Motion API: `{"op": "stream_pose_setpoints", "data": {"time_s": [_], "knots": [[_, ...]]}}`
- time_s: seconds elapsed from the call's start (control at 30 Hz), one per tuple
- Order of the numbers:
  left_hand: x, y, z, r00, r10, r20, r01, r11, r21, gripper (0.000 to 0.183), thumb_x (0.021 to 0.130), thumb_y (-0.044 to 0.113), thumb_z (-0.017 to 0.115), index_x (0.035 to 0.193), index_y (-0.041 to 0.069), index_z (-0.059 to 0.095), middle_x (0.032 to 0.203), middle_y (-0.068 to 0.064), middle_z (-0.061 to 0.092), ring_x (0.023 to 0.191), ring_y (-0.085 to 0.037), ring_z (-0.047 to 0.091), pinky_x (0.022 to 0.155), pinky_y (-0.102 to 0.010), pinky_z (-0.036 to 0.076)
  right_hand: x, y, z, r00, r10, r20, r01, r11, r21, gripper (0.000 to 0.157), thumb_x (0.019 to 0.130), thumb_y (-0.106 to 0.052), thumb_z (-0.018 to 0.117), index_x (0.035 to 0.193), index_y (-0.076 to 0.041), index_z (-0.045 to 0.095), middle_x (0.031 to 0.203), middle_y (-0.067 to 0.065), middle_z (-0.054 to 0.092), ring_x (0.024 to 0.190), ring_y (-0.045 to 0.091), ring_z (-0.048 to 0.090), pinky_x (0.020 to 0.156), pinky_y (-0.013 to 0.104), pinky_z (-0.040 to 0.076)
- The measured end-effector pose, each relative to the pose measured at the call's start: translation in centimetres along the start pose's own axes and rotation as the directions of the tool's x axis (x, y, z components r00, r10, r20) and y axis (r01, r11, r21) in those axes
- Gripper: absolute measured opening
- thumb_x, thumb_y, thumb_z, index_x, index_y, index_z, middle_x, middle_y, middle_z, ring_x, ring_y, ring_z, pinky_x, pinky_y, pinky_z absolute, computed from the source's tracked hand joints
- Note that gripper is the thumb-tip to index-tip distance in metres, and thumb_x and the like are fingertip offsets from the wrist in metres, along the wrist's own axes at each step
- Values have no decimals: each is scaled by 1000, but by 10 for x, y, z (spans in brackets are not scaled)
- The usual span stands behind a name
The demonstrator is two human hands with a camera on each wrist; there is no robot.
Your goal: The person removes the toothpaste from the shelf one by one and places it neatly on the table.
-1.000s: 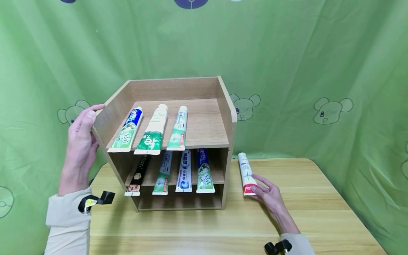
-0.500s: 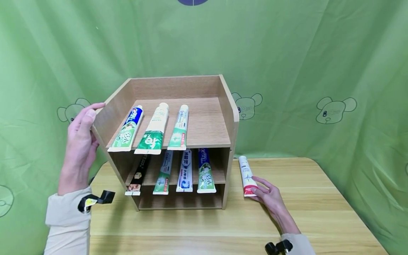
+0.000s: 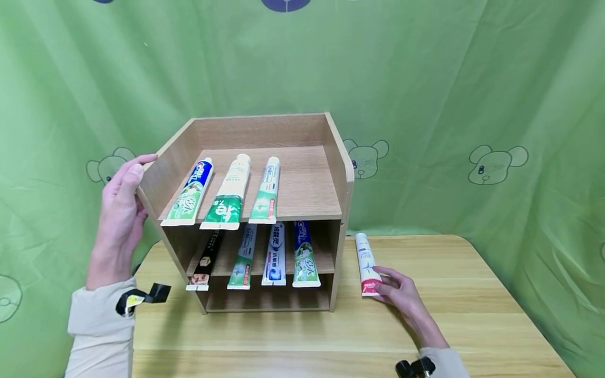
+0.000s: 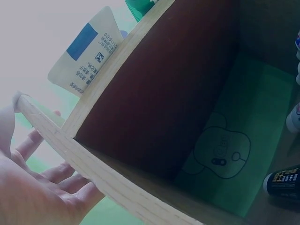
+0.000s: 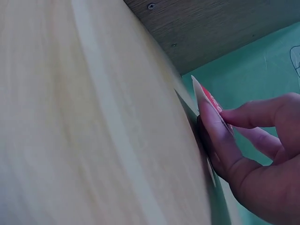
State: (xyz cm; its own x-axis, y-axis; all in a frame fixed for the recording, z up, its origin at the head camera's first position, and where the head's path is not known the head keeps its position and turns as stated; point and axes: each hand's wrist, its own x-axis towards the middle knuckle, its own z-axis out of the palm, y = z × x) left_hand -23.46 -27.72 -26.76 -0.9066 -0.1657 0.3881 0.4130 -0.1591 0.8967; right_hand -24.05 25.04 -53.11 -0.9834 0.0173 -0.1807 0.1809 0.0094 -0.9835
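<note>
A tapering white-and-red tube [image 3: 366, 263] is pinched at its flat, crimped end by the right hand [image 3: 400, 296], its body at eleven o'clock of the fingers; the wood-grained shelf unit [image 3: 304, 181] is gripped at nine o'clock by the left hand [image 3: 118, 218]

the rightmost tube [image 3: 366, 263] is white, its end red.

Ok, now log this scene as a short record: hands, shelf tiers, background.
Left hand: grips the shelf unit by its left side panel
Right hand: pinches a white tube by its red end
Top tier: three tubes, overhanging the front edge
Middle tier: four tubes, leftmost mostly black
Background: green curtain with animal-head outlines
</note>
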Motion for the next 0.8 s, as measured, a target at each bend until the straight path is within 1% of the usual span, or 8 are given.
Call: {"op": "stream_pose_setpoints", "data": {"time_s": [0.1,0.17,0.37,0.5,0.63,0.8], "knots": [[-1,-1,-1,1000,-3,6,3,1000,-12,39,104,34,58,137,14,64,128,-10,47,106,-26,53,78,-28,53,-1,1,1,1000,-13,-13,13,999,-36,57,94,11,58,149,4,46,146,37,44,105,30,68,86,38,59],[-1,-1,-1,1000,-1,8,1,1000,-11,39,104,33,58,137,13,64,128,-10,48,105,-26,54,77,-28,53,-1,2,2,1000,-26,-8,26,998,-66,57,94,9,59,150,5,45,148,37,42,106,31,67,85,38,59],[0,0,0,1000,12,11,-12,1000,5,40,103,34,59,137,13,64,128,-11,48,105,-25,55,77,-28,53,0,1,4,998,-58,-24,54,987,-153,55,93,8,60,147,4,49,146,36,45,108,34,65,82,36,60],[-1,1,0,1000,13,12,-13,1000,3,40,103,35,59,137,13,64,127,-11,49,104,-25,55,76,-28,53,-1,1,4,996,-83,-38,73,973,-218,54,92,8,63,145,5,52,142,36,49,107,34,66,79,36,61],[-1,0,0,1000,7,10,-7,1000,-8,40,103,34,59,137,13,64,127,-11,49,103,-25,55,76,-28,53,-1,2,2,992,-113,-57,90,946,-312,53,91,8,65,143,3,55,137,35,54,105,34,68,77,34,61],[0,-1,-1,1000,2,9,-2,1000,-13,40,103,34,58,137,14,64,128,-11,48,105,-26,54,76,-28,53,-1,1,0,986,-156,-59,115,893,-435,50,90,6,70,139,3,59,131,33,59,102,33,68,73,31,60]]}}
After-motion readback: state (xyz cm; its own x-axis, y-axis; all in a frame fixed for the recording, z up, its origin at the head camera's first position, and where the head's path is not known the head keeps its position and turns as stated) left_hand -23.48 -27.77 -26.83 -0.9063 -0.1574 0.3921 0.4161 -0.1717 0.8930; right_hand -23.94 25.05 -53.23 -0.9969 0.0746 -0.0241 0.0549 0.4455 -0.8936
